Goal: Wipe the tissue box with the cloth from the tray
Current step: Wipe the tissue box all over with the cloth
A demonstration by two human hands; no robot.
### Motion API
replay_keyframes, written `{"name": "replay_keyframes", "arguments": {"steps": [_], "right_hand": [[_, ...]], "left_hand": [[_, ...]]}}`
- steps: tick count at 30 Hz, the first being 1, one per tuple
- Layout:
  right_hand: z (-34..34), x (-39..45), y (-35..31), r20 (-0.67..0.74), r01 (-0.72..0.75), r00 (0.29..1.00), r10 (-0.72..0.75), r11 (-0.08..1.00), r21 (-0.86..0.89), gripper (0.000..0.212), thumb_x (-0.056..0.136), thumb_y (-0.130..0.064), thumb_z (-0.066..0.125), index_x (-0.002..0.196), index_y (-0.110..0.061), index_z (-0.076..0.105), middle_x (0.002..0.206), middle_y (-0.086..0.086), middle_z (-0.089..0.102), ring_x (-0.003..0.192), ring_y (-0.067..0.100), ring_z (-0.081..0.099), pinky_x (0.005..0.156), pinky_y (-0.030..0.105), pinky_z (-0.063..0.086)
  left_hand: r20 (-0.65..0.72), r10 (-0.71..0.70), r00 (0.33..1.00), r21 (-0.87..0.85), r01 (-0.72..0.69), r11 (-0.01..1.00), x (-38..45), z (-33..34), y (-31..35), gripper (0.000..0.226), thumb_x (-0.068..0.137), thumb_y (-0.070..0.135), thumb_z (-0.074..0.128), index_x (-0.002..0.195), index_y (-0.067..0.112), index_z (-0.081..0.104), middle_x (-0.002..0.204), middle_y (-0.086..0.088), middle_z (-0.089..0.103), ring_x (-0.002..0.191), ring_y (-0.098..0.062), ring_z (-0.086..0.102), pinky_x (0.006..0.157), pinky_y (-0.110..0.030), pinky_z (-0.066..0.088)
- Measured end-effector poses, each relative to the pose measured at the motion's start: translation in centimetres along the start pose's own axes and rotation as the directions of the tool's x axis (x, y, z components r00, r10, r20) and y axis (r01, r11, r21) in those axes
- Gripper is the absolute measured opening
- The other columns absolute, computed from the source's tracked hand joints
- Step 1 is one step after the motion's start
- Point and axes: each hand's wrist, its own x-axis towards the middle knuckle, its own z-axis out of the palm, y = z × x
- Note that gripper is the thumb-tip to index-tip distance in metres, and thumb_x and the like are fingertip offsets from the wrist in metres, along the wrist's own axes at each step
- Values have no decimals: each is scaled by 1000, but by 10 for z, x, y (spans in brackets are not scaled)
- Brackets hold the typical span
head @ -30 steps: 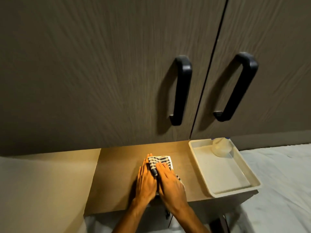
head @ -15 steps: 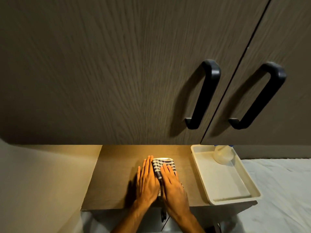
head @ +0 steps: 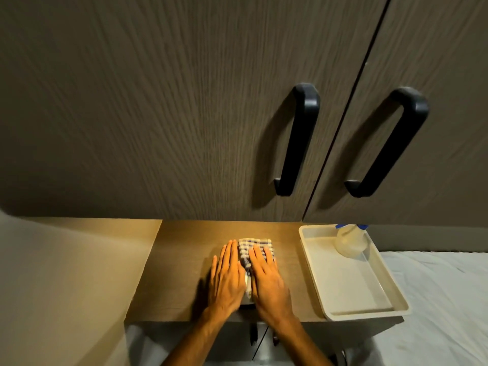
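Note:
A blue-and-white checked cloth [head: 254, 245] lies spread over a low object on the wooden counter [head: 182, 273]. I take that object for the tissue box; cloth and hands hide almost all of it. My right hand [head: 266, 281] lies flat on the cloth, palm down, pressing it. Close beside it on the left, my left hand [head: 227, 278] also lies flat with fingers straight, its inner edge touching the cloth. The beige tray [head: 396, 309] stands to the right on the counter.
A clear spray bottle [head: 350, 243] with a blue top stands in the tray's far corner. Dark cabinet doors with black handles [head: 298, 138] hang over the counter's back. A beige wall [head: 66, 273] is on the left, white bedding [head: 443, 291] on the right.
Both hands stay flat on the cloth at the same spot on the counter. My head has turned, so the cabinet handles sit further right in view.

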Motion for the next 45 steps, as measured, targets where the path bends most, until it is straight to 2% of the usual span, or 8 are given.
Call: {"name": "replay_keyframes", "arguments": {"steps": [7,12,15,22,27,37,41,45], "right_hand": [[-12,14,0,-12,-143,988,154,942,304,61,104,-43,44,159,-27,23,167,-9,26,154,10,24,126,37,28],[9,-23,3,-13,-48,999,48,998,30,74,98,-65,32,160,-32,9,167,-18,6,153,-6,-10,127,34,13],[-4,14,-2,42,1,999,1,1000,-31,73,97,-67,31,160,-32,17,168,-12,15,157,12,7,123,34,25],[-11,9,4,41,-238,969,242,887,396,58,105,-34,47,157,-26,24,168,-1,25,154,15,27,127,36,25],[9,-23,-3,32,-26,999,27,999,-21,86,89,-79,13,160,-32,6,168,-16,0,156,8,-12,127,35,6],[0,9,10,41,-228,973,227,913,339,69,101,-49,45,160,-27,18,169,-5,23,156,16,22,128,36,24],[14,-21,8,21,-8,1000,8,1000,-21,79,95,-67,37,158,-31,4,166,-15,-1,155,9,-8,126,34,5],[-5,24,0,67,-1,998,1,1000,-2,66,103,-51,43,160,-32,17,169,-10,13,158,14,9,125,23,19]], "left_hand": [[-30,-36,999,-17,36,999,3,-5,1,60,105,39,24,157,13,8,167,-5,8,155,-23,9,128,-48,9],[-13,-18,1000,-34,18,999,2,1,-2,72,103,45,37,157,14,3,165,-2,0,156,-21,4,128,-48,8],[9,-8,1000,36,8,999,2,3,-3,67,105,44,29,157,14,1,167,-4,-1,156,-22,2,129,-46,3],[-59,-58,997,-82,53,995,2,-5,4,60,105,38,28,157,13,11,167,-7,16,155,-22,14,129,-45,9],[-4,-5,1000,-30,5,1000,0,-3,-2,72,102,46,32,157,12,0,167,-5,1,155,-21,0,129,-46,1],[-43,-31,999,-45,29,999,1,-8,5,65,105,41,32,157,12,6,168,-7,9,155,-23,8,128,-44,3],[-7,-26,1000,-109,25,994,-1,-8,5,75,102,43,42,157,11,3,167,-6,4,155,-22,3,126,-42,-5],[-37,31,999,6,-31,1000,-1,-9,5,69,96,33,60,151,4,30,159,-18,31,148,-34,32,123,-55,21]]}}
